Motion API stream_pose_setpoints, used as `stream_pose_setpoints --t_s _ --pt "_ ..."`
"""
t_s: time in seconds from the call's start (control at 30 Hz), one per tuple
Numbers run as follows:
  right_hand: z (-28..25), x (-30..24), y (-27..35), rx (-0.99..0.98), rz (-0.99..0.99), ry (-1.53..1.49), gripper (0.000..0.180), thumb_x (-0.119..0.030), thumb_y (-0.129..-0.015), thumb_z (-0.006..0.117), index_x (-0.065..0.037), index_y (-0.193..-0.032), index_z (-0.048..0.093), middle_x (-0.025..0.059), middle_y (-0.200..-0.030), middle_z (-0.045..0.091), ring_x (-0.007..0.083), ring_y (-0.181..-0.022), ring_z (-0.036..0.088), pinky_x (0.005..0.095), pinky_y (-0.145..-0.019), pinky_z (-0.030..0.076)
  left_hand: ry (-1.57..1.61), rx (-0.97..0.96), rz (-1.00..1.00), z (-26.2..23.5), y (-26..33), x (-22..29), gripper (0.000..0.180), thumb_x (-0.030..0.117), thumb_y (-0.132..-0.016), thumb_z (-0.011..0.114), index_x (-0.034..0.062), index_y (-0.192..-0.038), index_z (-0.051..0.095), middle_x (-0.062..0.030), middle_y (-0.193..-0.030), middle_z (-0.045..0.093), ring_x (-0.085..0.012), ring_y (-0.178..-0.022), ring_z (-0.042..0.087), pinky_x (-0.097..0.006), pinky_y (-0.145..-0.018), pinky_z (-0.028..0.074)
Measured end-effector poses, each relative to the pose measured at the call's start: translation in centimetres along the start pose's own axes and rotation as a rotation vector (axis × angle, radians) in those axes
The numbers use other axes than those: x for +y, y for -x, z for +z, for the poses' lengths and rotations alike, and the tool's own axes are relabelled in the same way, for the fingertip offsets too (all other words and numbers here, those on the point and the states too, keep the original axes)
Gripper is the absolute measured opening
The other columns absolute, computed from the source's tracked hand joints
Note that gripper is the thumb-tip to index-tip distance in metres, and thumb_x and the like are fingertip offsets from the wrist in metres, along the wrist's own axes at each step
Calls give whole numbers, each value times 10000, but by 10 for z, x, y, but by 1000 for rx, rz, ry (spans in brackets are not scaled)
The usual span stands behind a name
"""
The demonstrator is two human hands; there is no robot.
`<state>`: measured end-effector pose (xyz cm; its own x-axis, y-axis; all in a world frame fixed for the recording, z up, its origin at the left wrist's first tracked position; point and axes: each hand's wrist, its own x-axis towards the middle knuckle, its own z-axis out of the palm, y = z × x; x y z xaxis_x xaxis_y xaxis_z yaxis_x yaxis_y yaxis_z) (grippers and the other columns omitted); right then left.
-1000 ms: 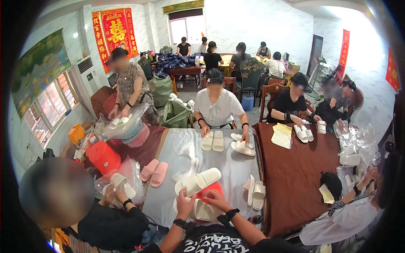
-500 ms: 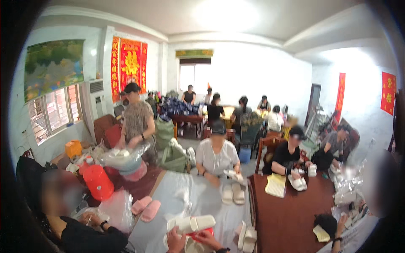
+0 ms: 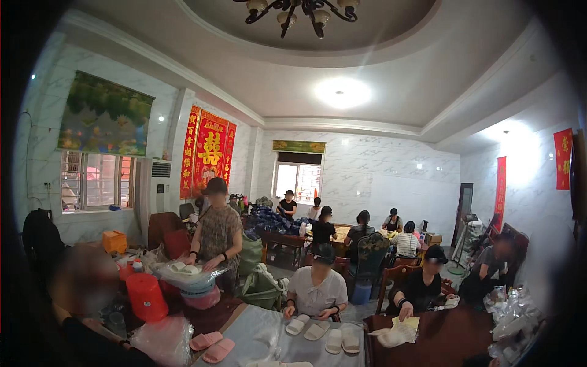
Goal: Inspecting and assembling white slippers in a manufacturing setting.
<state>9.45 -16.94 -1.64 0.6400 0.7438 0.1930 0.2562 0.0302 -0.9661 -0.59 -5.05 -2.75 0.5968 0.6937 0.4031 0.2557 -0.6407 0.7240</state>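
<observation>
Neither of my hands is in view; the camera looks up across the room. At the lower edge lies a table with a grey cover (image 3: 269,330). On it rest a pair of pink slippers (image 3: 211,346) and two pairs of white slippers (image 3: 309,328) (image 3: 342,340). The tip of another white slipper (image 3: 278,364) shows at the very bottom. A person in a white shirt (image 3: 317,289) sits across the table, hands by the white slippers.
A standing person (image 3: 215,235) at the left handles slippers in a clear plastic bag (image 3: 183,272). A red bucket (image 3: 145,297) stands near them. A brown table (image 3: 455,336) with a seated person in black (image 3: 422,290) is at the right. Several people work at a far table (image 3: 287,238).
The view has tilted upward from the table to the room and ceiling. My hands and the white slipper they held have dropped out of the frame's lower edge.
</observation>
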Motion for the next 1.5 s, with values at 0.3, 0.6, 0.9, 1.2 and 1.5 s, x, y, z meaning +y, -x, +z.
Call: stream_pose_setpoints --t_s 0.3,0.6,0.9,1.2,1.5 --pt "-9 0 17 13 4 19 220 -215 -897 726 -78 -1069 715 135 -1123 719 331 -1040 647 439 -827 470 107 -59 -80 -9 12 32 450 321 -959 591 -57 -1204 577 -319 -1174 627 -495 -1119 586 -537 -941 479" --pt "-3 -8 31 62 -8 58 225 -208 -881 728 -80 -1063 699 132 -1108 708 330 -1044 630 447 -839 459 36 -109 113 8 13 9 322 267 -965 588 -30 -1084 624 -298 -1112 640 -480 -1058 599 -536 -917 488" --pt "-2 -20 34 141 -47 135 232 -201 -864 730 -81 -1057 684 128 -1093 698 328 -1049 614 455 -851 448 -38 -171 129 29 -3 -23 595 379 -903 737 81 -1372 523 -251 -1324 593 -418 -1229 555 -515 -1061 435" --pt "-2 -32 33 261 -73 170 241 -194 -848 732 -82 -1051 669 125 -1078 687 326 -1053 597 463 -864 437 -50 -187 192 -8 -23 0 537 344 -907 719 76 -1338 542 -243 -1295 603 -417 -1208 560 -514 -1041 441" --pt "0 -36 41 305 -36 199 251 -186 -831 735 -83 -1045 653 122 -1062 676 325 -1057 581 471 -876 426 -65 -220 191 -22 -22 -1 479 309 -911 701 72 -1303 560 -234 -1267 614 -417 -1188 564 -512 -1021 447"
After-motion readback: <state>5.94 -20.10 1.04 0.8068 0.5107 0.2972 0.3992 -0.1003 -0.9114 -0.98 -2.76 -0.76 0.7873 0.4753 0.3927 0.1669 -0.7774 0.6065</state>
